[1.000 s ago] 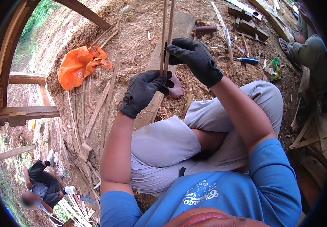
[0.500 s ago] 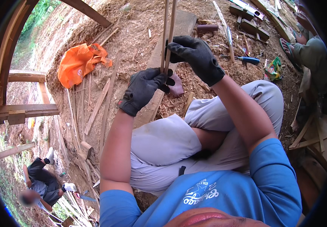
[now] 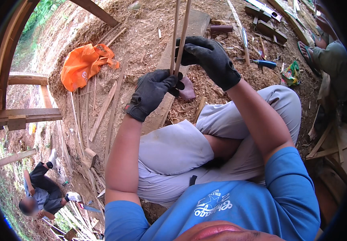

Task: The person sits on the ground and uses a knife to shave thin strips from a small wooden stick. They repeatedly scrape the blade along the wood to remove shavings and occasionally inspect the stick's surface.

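Pinched low by closed left hand (image 3: 151, 90), presumably for steadiness: two wooden strips (image 3: 185, 24), with right hand (image 3: 209, 58) half-curled higher up (hold unclear).

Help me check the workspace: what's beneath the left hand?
A wooden plank shows past the left hand, and a pinkish piece to its right; whatever the hand covers is hidden.

Around me, on shavings-strewn ground (image 3: 141, 36): orange bag (image 3: 76, 69), toward its left edge; blue-handled tool (image 3: 267, 64), dark wooden blocks (image 3: 270, 31), crumpled wrapper (image 3: 291, 74), toward its right edge.
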Demonstrator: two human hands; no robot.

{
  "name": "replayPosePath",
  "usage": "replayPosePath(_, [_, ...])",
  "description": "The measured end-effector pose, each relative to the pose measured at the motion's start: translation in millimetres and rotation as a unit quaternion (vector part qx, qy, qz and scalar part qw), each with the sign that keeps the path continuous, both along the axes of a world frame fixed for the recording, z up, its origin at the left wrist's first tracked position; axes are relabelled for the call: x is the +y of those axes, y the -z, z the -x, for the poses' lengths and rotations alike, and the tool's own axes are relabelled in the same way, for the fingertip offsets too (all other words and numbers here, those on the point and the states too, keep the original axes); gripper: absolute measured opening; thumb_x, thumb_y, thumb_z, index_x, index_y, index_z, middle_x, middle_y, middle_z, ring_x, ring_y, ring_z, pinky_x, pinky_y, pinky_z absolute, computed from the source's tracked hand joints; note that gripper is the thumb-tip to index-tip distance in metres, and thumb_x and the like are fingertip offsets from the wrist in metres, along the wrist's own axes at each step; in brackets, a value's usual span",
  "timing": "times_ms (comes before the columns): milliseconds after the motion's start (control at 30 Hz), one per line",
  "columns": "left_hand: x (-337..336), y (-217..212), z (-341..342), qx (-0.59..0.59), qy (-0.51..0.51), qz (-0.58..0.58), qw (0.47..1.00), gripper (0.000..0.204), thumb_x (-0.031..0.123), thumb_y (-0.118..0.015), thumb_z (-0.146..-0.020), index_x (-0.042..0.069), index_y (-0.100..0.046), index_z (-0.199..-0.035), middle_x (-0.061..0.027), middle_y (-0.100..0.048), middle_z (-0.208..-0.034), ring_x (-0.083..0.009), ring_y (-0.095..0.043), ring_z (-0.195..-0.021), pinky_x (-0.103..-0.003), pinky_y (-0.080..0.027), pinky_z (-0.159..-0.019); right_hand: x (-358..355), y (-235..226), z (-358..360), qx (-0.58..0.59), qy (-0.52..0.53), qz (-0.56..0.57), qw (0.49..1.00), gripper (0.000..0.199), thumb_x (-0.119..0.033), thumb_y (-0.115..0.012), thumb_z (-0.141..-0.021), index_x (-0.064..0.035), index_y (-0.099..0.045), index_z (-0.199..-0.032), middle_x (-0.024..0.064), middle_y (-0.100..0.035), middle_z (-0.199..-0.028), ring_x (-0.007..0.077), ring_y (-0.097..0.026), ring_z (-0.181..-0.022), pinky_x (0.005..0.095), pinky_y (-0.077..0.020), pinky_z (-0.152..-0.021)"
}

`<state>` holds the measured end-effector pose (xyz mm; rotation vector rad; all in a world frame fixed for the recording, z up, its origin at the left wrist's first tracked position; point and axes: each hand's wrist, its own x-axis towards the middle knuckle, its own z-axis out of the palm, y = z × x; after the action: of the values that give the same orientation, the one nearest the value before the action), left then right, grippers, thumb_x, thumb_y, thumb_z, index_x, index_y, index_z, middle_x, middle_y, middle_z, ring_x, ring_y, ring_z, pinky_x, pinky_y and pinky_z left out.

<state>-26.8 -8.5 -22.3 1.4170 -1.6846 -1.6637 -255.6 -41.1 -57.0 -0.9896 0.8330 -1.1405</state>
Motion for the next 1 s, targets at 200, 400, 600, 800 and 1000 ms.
replayPosePath(200, [-1.0, -0.5, 2.1, -0.018, 0.002, 0.007, 1.0, 0.028, 0.015, -0.059, -0.108, -0.003, -0.072, -0.125, -0.0112, -0.078, -0.103, -0.0172, -0.074, -0.089, -0.031, -0.06, -0.081, 0.6, 0.1, 1.3, 0.01, -0.004, 0.012, 1.0, 0.041, -0.014, -0.058, -0.099, 0.0073, -0.066, -0.132, 0.0166, -0.076, -0.115, 0.0222, -0.077, -0.102, 0.0345, -0.0609, -0.092])
replayPosePath(400, [-0.7, 0.5, -1.7, -0.044, 0.002, 0.016, 0.999, 0.028, 0.014, -0.061, -0.106, -0.003, -0.073, -0.125, -0.0109, -0.078, -0.102, -0.0168, -0.075, -0.089, -0.031, -0.059, -0.081, 1.6, 0.5, -1.2, 0.02, -0.006, 0.011, 1.0, 0.04, -0.011, -0.056, -0.097, 0.0062, -0.067, -0.132, 0.0164, -0.076, -0.115, 0.022, -0.076, -0.101, 0.0343, -0.0607, -0.092])
replayPosePath(600, [0.0, -0.6, -0.5, -0.035, 0.001, 0.017, 0.999, 0.028, 0.015, -0.061, -0.106, -0.002, -0.073, -0.124, -0.0104, -0.078, -0.103, -0.0168, -0.075, -0.09, -0.031, -0.059, -0.083, 2.1, -2.1, -1.3, 0.028, -0.005, 0.012, 1.0, 0.041, -0.012, -0.056, -0.098, 0.0084, -0.065, -0.132, 0.018, -0.075, -0.117, 0.0233, -0.076, -0.102, 0.0345, -0.0608, -0.093])
replayPosePath(800, [2.9, -2.9, 2.6, -0.008, -0.019, 0.014, 1.0, 0.028, 0.021, -0.064, -0.106, -0.001, -0.075, -0.12, -0.0109, -0.08, -0.099, -0.0168, -0.075, -0.086, -0.031, -0.06, -0.08, 1.4, 0.2, -0.8, 0.025, -0.002, 0.018, 1.0, 0.042, -0.013, -0.056, -0.098, 0.0095, -0.064, -0.133, 0.0182, -0.075, -0.117, 0.0231, -0.076, -0.103, 0.0339, -0.0608, -0.093])
replayPosePath(1000, [1.9, -3.3, 3.1, -0.026, -0.012, 0.016, 0.999, 0.029, 0.02, -0.062, -0.107, -0.002, -0.074, -0.122, -0.0104, -0.079, -0.101, -0.0166, -0.074, -0.088, -0.032, -0.059, -0.081, 0.6, -2.9, 1.3, 0.042, -0.015, 0.033, 0.998, 0.042, -0.016, -0.056, -0.099, 0.0086, -0.066, -0.131, 0.0159, -0.076, -0.113, 0.0205, -0.076, -0.1, 0.0331, -0.0606, -0.091])
